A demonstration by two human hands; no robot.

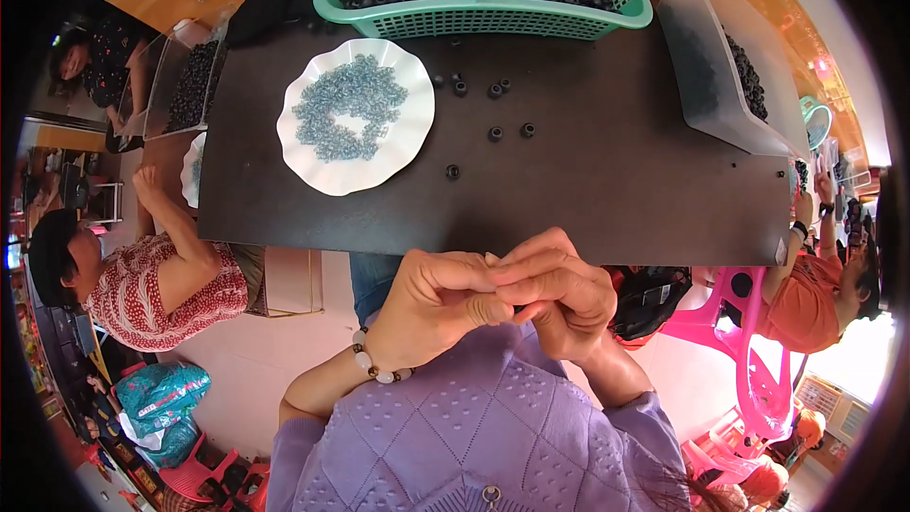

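Note:
My left hand (pixel 428 305) and my right hand (pixel 571 299) meet in front of my chest, just off the table's near edge. The fingers of both are pinched together at the tips. Between them a small dark bit shows, mostly covered by the fingers; what it is I cannot make out. On the dark table (pixel 588 199) beyond lie several loose black round pieces with holes, among them a single black piece (pixel 452 172) closest to my hands. A white wavy-rimmed plate (pixel 403 147) holds a heap of small clear bluish rings (pixel 365 85).
A green basket (pixel 493 17) full of black pieces stands at the far edge. At the right is a translucent bin (pixel 701 85) with more of them. People sit at both sides, one in a patterned red top (pixel 161 289). A pink stool (pixel 749 351) stands at right.

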